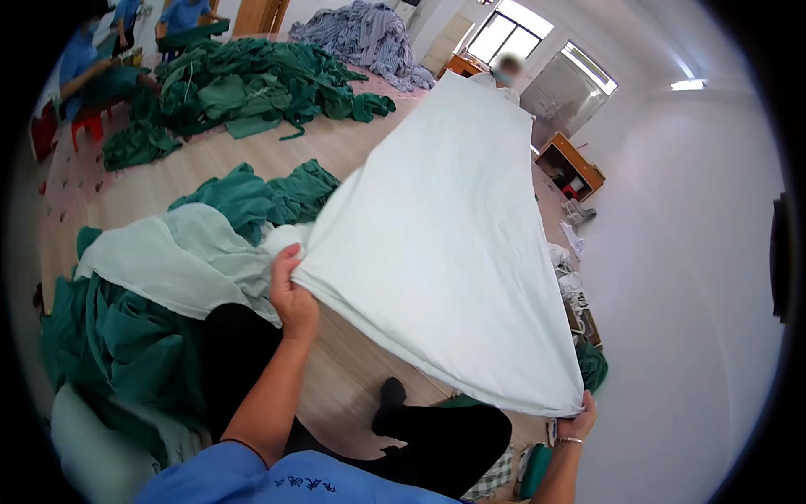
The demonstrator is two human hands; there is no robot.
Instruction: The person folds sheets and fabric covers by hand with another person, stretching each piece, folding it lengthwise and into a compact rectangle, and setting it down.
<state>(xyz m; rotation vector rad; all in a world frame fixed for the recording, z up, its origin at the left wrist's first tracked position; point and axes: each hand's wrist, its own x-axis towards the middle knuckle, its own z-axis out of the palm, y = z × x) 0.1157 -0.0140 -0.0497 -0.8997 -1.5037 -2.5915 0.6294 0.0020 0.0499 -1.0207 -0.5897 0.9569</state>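
A large pale white-green sheet [445,244] is stretched out in front of me, rising toward a person [502,77] at its far end. My left hand [294,294] grips its near left corner, fingers wrapped round the cloth. At the near right corner my right hand [579,418] is closed on the same sheet, with a bracelet on that wrist. Whether the far person holds the other edge cannot be made out. Beside my left arm lies another pale cloth [180,252] on top of dark green cloth [126,336].
A big heap of green cloth [260,84] and a striped pile [365,38] lie farther back. Several people in blue handle green cloth at the far left. A wooden cabinet [571,168] stands by the right wall [688,252]. My foot [391,395] rests on the wooden floor.
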